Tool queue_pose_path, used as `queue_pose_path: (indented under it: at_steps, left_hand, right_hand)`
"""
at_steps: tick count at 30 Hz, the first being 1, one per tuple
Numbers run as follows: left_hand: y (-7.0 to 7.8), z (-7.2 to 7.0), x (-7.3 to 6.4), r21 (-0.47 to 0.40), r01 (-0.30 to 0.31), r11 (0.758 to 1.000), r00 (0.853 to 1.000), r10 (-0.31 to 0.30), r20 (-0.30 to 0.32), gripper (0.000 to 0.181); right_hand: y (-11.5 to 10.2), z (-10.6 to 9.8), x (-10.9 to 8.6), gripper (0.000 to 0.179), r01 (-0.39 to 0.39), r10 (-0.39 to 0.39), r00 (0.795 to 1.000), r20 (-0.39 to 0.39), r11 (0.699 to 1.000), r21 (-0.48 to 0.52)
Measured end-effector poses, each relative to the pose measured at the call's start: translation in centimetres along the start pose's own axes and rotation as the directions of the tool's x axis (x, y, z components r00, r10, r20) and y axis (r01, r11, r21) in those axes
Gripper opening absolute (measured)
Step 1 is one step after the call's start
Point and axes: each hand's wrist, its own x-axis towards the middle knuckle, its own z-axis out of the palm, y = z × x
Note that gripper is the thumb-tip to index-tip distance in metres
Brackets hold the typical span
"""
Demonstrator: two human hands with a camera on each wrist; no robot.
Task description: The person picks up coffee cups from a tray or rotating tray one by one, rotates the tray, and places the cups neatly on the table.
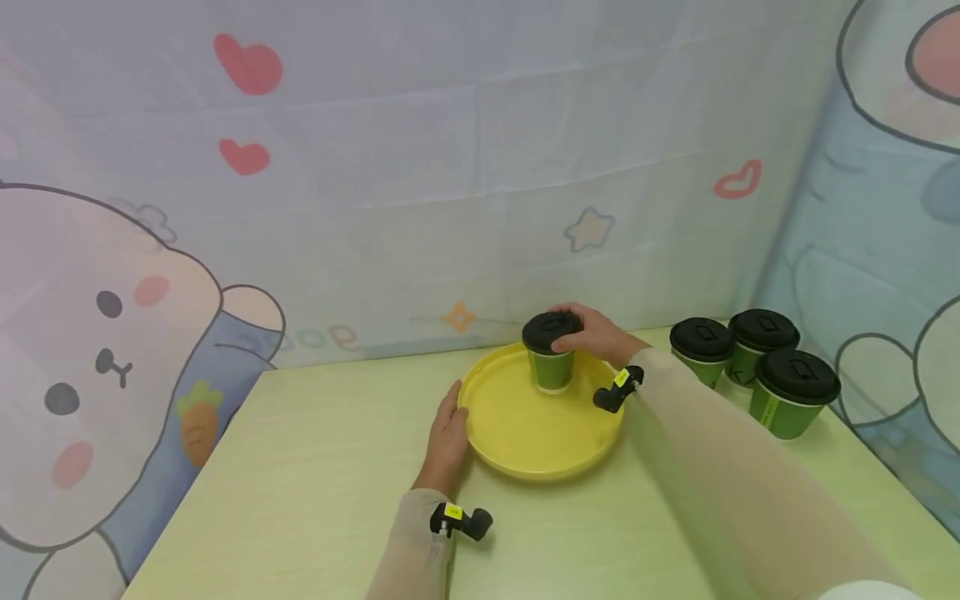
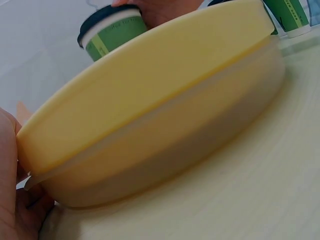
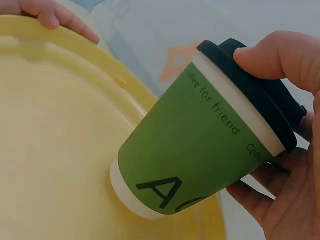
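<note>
A green paper coffee cup [image 1: 551, 371] with a black lid is at the back part of a round yellow tray [image 1: 525, 437]. My right hand [image 1: 597, 335] grips this cup by its lid, thumb on the near side in the right wrist view. The cup's base is over the tray floor; whether it touches cannot be told. My left hand [image 1: 447, 435] holds the tray's left rim, with fingers [image 3: 75, 24] over the edge. In the left wrist view, part of that hand [image 2: 11, 195] shows beside the tray's outer wall [image 2: 150, 115].
Three similar lidded cups stand close together on the right: one cup at the left [image 1: 701, 350], one at the back [image 1: 761, 346], one nearest [image 1: 791, 396]. The pale table [image 1: 337, 475] meets a printed cloth backdrop [image 1: 412, 208] behind and another cloth [image 1: 892, 275] at right.
</note>
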Motion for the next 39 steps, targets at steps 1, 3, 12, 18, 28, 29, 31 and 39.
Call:
queue_pose_path:
  at_steps: [1, 3, 12, 18, 28, 29, 31, 39]
  left_hand:
    - [0.0, 0.1, 0.0, -0.003, 0.002, 1.000, 1.000, -0.002, -0.001, 0.054]
    - [0.0, 0.2, 0.0, -0.008, 0.003, 1.000, 1.000, -0.003, 0.003, 0.054]
    - [-0.2, 0.1, 0.0, 0.017, -0.002, 1.000, 1.000, 0.003, -0.005, 0.055]
    - [-0.1, 0.1, -0.1, 0.031, -0.011, 0.999, 1.000, 0.011, 0.008, 0.055]
    - [-0.2, 0.0, -0.1, 0.032, -0.009, 0.999, 1.000, 0.009, 0.012, 0.055]
    - [-0.1, 0.0, -0.1, 0.031, -0.007, 0.999, 1.000, 0.006, 0.014, 0.055]
    - [0.0, 0.0, -0.2, 0.025, -0.007, 1.000, 1.000, 0.007, 0.018, 0.055]
    - [0.3, 0.1, -0.5, 0.015, -0.009, 1.000, 1.000, 0.009, 0.028, 0.055]
  right_hand:
    - [-0.2, -0.3, -0.3, 0.070, 0.006, -0.007, 1.000, -0.016, 1.000, -0.016]
    - [-0.9, -0.9, -1.0, 0.067, 0.003, -0.005, 0.998, -0.057, 0.999, -0.038]
    - [-4.1, -2.1, -7.9, 0.087, -0.129, 0.063, 0.944, -0.324, 0.974, -0.187]
    - [-4.2, -1.4, -13.1, 0.096, -0.192, 0.085, 0.876, -0.476, 0.964, -0.183]
    - [-1.2, 0.3, -17.7, 0.097, -0.282, 0.129, 0.700, -0.703, 0.954, -0.106]
    - [-0.8, 0.4, -18.0, 0.097, -0.294, 0.133, 0.675, -0.726, 0.951, -0.098]
    - [-0.1, 0.6, -18.4, 0.097, -0.312, 0.136, 0.631, -0.764, 0.946, -0.089]
    - [1.3, 0.6, -19.3, 0.096, -0.378, 0.107, 0.524, -0.845, 0.918, -0.118]
